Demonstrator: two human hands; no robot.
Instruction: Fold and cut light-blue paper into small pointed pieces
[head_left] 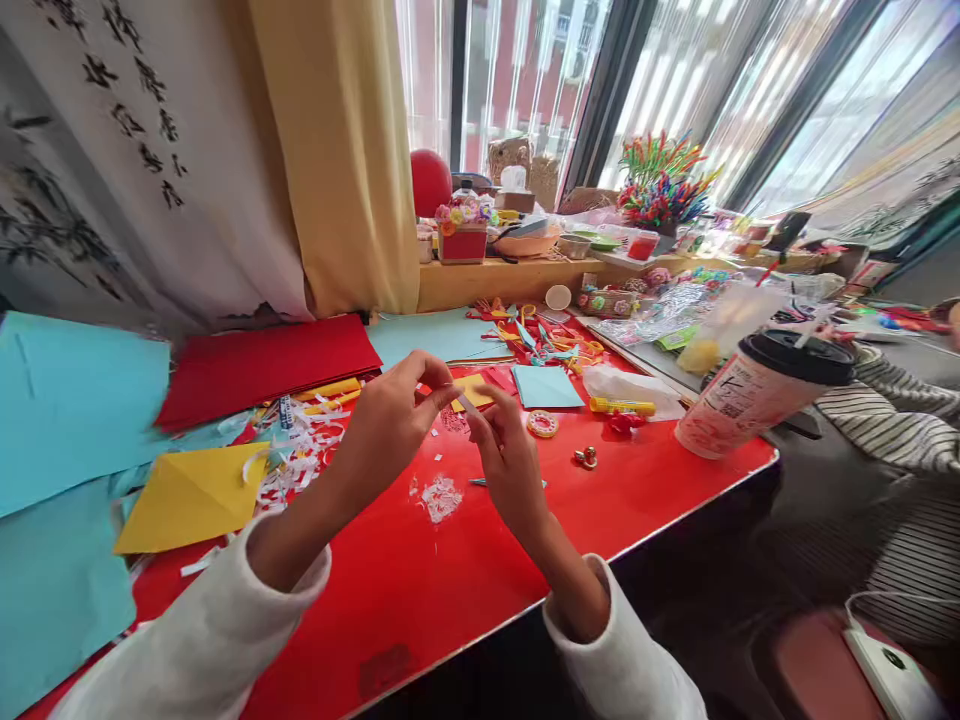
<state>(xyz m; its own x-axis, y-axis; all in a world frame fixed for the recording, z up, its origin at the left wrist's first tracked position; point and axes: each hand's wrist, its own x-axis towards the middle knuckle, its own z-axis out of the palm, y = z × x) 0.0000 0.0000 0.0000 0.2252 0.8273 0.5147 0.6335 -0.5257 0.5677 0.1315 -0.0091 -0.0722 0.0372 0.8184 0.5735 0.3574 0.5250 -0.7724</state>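
One pale strip (466,401) lies between the left hand (390,422) and the right hand (511,460), thumbs and fingertips pinched nearly together on it. Even, gentle tension should keep it uncreased. White scraps (441,498) lie below the fingers; yellow paper (469,383) sits just beyond them.

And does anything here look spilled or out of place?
Yes: whitish scraps lie in a loose heap on the red tabletop, left of the right hand, and curled white strips straggle beside the yellow paper. They look like unswept cuttings.
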